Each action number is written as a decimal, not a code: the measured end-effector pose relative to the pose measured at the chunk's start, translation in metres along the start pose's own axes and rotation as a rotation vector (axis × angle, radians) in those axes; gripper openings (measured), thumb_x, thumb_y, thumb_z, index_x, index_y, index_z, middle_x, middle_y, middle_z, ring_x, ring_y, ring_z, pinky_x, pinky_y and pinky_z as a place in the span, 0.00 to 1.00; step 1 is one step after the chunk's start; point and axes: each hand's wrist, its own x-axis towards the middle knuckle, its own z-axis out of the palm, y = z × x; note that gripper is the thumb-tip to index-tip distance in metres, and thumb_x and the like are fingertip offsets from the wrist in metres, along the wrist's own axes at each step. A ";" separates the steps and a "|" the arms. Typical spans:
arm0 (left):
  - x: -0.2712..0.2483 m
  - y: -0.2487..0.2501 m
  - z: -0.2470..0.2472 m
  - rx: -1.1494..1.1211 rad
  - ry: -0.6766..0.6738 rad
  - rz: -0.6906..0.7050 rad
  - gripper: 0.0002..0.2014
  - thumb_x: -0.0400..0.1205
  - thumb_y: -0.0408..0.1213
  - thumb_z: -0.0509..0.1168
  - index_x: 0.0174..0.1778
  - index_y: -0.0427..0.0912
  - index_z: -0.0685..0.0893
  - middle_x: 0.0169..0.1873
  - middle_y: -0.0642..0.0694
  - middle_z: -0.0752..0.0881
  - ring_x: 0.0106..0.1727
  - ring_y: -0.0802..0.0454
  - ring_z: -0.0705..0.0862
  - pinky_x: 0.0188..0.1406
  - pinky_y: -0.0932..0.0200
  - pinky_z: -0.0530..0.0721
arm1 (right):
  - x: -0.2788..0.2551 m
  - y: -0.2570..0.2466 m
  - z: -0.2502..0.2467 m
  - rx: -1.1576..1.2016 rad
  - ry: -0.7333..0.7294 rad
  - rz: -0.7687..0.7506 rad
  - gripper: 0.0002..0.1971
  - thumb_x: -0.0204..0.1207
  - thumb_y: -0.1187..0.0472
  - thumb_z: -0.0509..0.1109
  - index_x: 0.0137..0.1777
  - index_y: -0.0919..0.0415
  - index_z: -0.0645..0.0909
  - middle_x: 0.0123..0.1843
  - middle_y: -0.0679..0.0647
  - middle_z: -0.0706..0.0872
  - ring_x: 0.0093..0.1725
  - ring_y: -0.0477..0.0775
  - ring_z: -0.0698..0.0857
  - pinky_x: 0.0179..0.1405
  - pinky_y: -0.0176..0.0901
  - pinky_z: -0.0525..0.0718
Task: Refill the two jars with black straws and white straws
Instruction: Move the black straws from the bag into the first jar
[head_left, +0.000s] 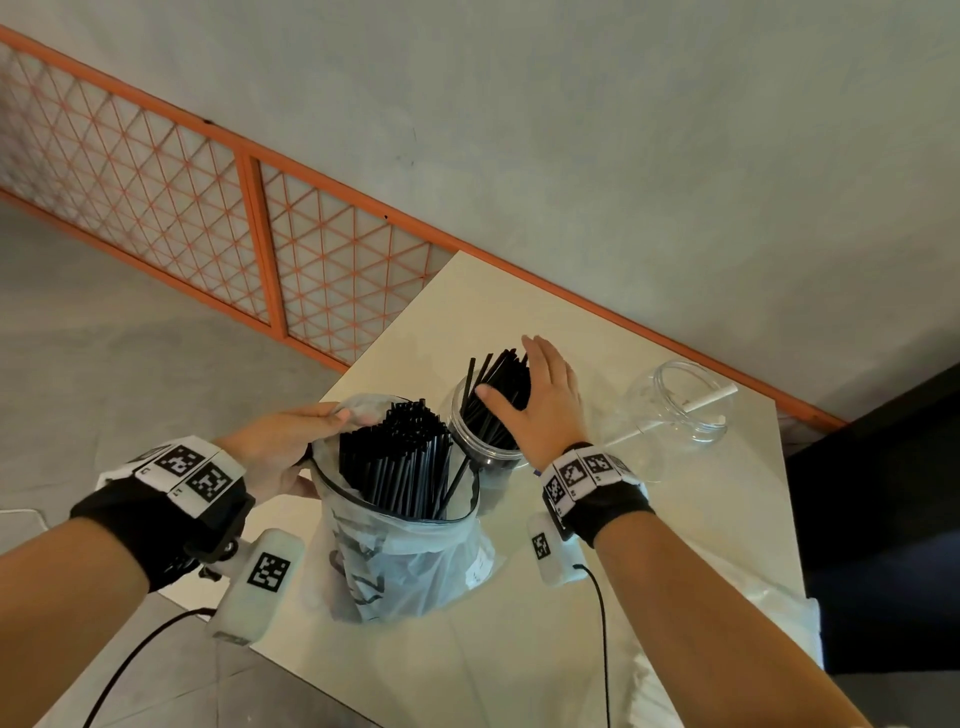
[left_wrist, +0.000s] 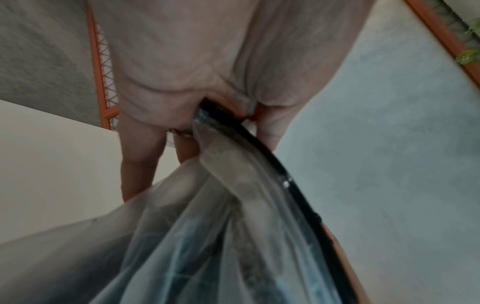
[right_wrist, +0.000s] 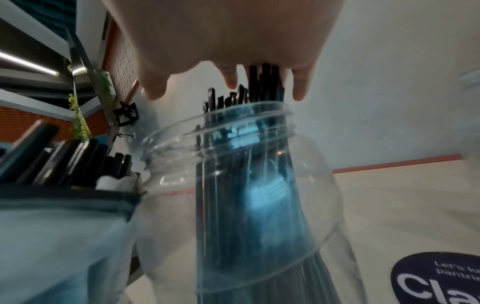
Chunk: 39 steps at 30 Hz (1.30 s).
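Observation:
A clear plastic bag (head_left: 405, 561) full of black straws (head_left: 400, 457) stands at the table's middle. My left hand (head_left: 280, 447) pinches its dark-edged rim (left_wrist: 285, 179) at the left side. Right behind the bag is a clear jar (head_left: 483, 452) with a leaning bundle of black straws (head_left: 498, 384). My right hand (head_left: 540, 384) lies over their tops, fingers straight and thumb spread; the straw ends (right_wrist: 265, 82) touch the palm. To the right, a second clear jar (head_left: 685, 410) holds one white straw (head_left: 711, 397).
The pale table (head_left: 571, 623) runs along an orange-framed lattice rail (head_left: 260, 234) at the back. Pale plastic wrapping (head_left: 753, 613) lies at the table's right front. A dark round sticker (right_wrist: 436, 277) is on the tabletop near the jar. Cables hang from both wrists.

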 end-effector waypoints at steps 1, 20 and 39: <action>0.000 0.000 0.000 0.001 -0.002 -0.001 0.14 0.85 0.39 0.58 0.63 0.42 0.82 0.57 0.37 0.86 0.50 0.40 0.83 0.47 0.45 0.82 | 0.002 -0.002 0.001 -0.019 -0.015 0.003 0.46 0.71 0.28 0.60 0.83 0.52 0.54 0.84 0.52 0.56 0.82 0.56 0.55 0.80 0.54 0.60; 0.002 0.000 -0.002 0.015 -0.016 0.020 0.13 0.85 0.41 0.59 0.59 0.44 0.86 0.57 0.37 0.87 0.45 0.43 0.84 0.37 0.51 0.83 | 0.048 -0.003 0.007 0.095 0.175 -0.101 0.09 0.74 0.62 0.71 0.53 0.60 0.84 0.53 0.55 0.84 0.53 0.58 0.79 0.51 0.40 0.74; 0.001 0.001 0.001 0.023 -0.015 0.028 0.12 0.85 0.39 0.57 0.52 0.46 0.87 0.46 0.42 0.89 0.37 0.46 0.83 0.41 0.50 0.81 | 0.045 0.015 0.001 0.130 0.062 -0.064 0.12 0.84 0.58 0.61 0.63 0.58 0.81 0.62 0.55 0.80 0.59 0.55 0.81 0.56 0.37 0.73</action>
